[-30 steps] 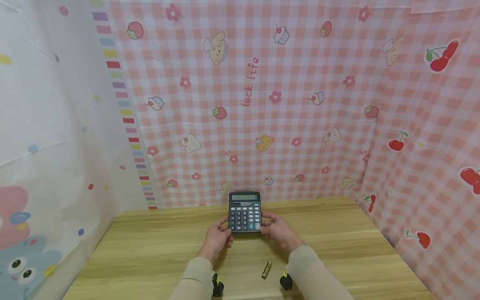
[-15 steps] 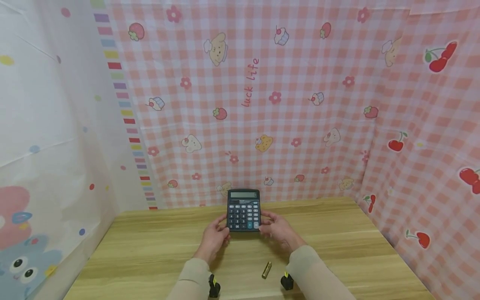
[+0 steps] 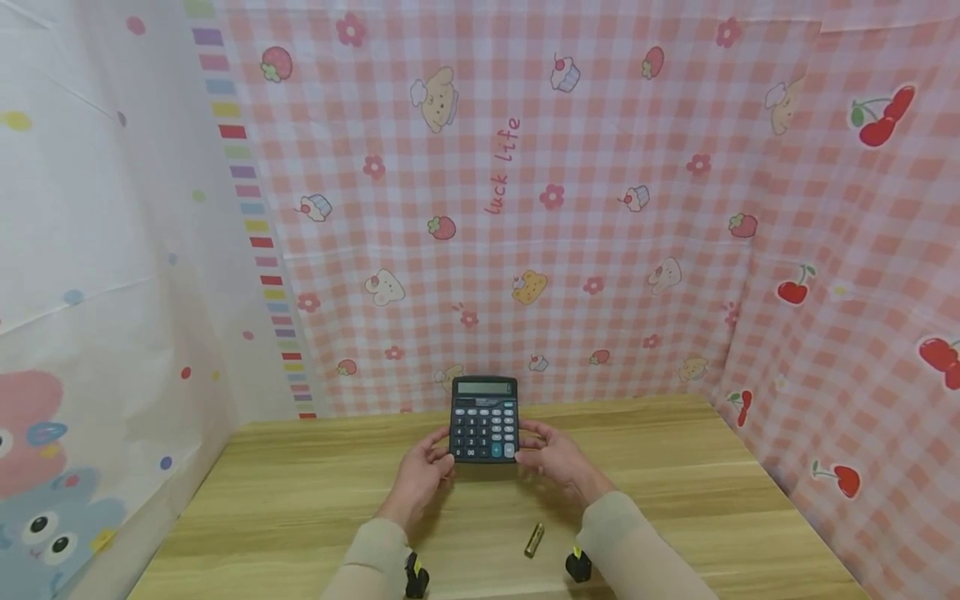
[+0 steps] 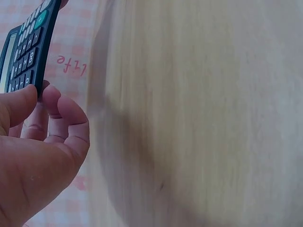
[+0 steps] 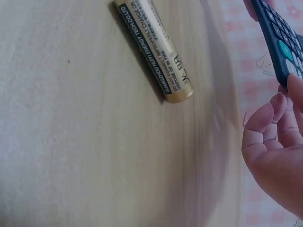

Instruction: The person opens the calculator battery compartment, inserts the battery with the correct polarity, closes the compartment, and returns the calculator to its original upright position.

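A dark calculator (image 3: 484, 421) with a grey display and one green key is held up between both hands, its keys facing the head camera. My left hand (image 3: 417, 477) grips its lower left corner, the thumb (image 4: 21, 101) on the front and the fingers curled behind. On the other side my right hand (image 3: 558, 462) pinches the lower right corner the same way. In the right wrist view the thumb lies at the corner near the green key. A gold and black battery (image 3: 534, 540) lies on the table nearer to me, below the right hand.
The wooden table (image 3: 300, 492) runs back to a pink checked cloth (image 3: 622, 317) hanging behind it. Cloth also hangs at the left and right sides. A black wrist device (image 3: 416, 575) shows at the left cuff, another (image 3: 578, 565) at the right.
The calculator has shifted slightly left and up in the head view, and the left hand has moved left with it. Both hands keep their hold. The battery stays in place.
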{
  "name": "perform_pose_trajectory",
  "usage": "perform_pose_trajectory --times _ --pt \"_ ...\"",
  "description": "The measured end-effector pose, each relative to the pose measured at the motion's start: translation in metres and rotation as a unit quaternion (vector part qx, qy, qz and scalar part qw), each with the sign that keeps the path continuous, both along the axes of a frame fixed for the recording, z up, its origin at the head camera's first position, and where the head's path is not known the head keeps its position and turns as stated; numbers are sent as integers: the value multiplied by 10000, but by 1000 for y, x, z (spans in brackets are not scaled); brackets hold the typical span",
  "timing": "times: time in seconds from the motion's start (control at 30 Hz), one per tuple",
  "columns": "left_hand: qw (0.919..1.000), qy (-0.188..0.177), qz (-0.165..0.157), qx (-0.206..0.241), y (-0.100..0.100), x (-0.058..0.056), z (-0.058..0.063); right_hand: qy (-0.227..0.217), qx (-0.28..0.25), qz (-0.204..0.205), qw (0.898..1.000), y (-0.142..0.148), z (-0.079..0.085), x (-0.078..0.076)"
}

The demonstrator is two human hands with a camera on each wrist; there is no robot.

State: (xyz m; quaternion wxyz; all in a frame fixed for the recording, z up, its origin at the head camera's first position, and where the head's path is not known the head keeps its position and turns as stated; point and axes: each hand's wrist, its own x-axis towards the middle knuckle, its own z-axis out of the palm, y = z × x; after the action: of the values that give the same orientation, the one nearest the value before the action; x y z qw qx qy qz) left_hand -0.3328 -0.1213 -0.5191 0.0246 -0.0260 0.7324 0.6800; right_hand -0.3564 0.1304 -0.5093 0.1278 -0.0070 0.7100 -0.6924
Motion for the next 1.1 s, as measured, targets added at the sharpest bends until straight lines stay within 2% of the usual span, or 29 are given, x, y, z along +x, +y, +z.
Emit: perform_pose_trajectory --times 0.23,0.47,0.83,1.1 --pt "9999 53 -126 -33 -5 4 6 55 40 199 9998 2 7 7" --pt "9992 156 -261 -246 -8 14 17 255 124 423 9987 7 12 14" --pt "9956 246 -682 -602 -14 37 31 388 112 885 9953 21 18 36" --pt "9943 340 -819 -595 -17 56 38 457 92 1062 9932 23 21 49"
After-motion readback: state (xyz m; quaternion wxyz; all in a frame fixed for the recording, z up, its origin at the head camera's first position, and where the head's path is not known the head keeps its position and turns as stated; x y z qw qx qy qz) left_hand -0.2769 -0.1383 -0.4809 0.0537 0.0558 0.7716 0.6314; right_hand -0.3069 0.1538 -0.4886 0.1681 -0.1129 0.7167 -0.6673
